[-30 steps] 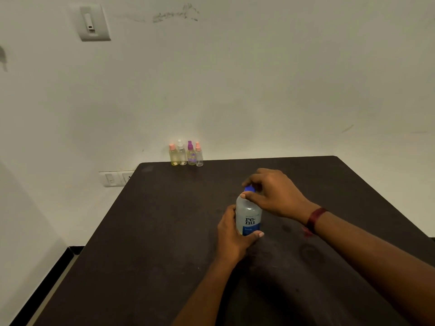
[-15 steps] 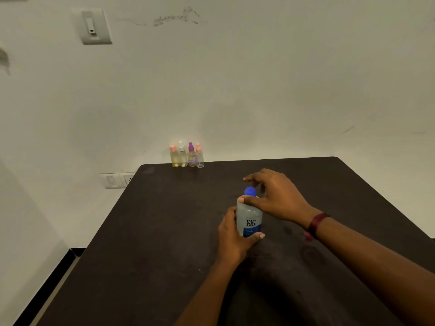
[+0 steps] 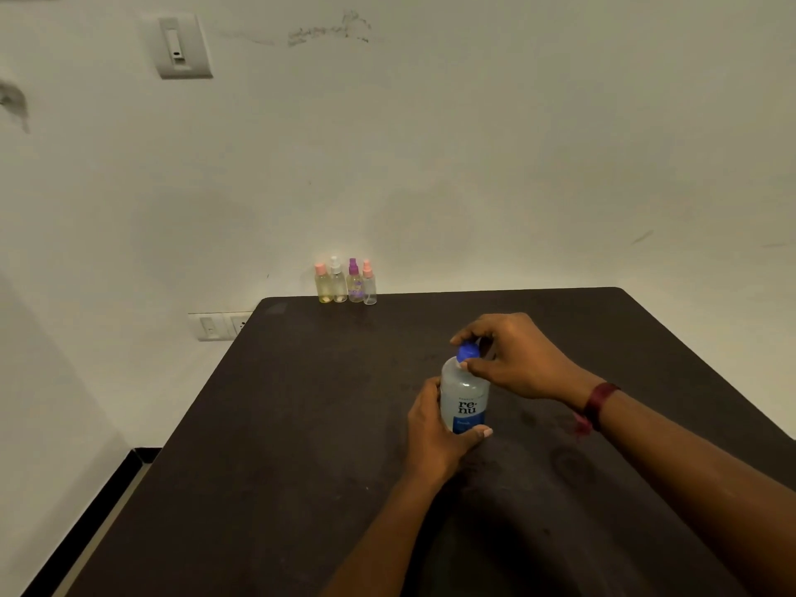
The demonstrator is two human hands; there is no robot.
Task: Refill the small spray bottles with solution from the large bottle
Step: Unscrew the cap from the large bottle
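A large clear bottle [image 3: 464, 396] with a blue label stands upright near the middle of the dark table [image 3: 301, 424]. My left hand [image 3: 433, 437] grips its lower body from the left, thumb across the front. My right hand [image 3: 517, 359] pinches the blue cap [image 3: 467, 351] on top, fingers curled around it. Several small spray bottles [image 3: 346, 283] with pink, white and purple tops stand in a row at the table's far edge against the wall, well beyond both hands.
The table's left edge drops to a floor strip with a dark skirting [image 3: 86, 519]. Wall sockets [image 3: 217, 326] sit just past the far left corner. A red band [image 3: 598, 402] is on my right wrist.
My right hand has shifted its fingers around the cap, now exposing more of it. The bottle and my left hand have stayed in place.
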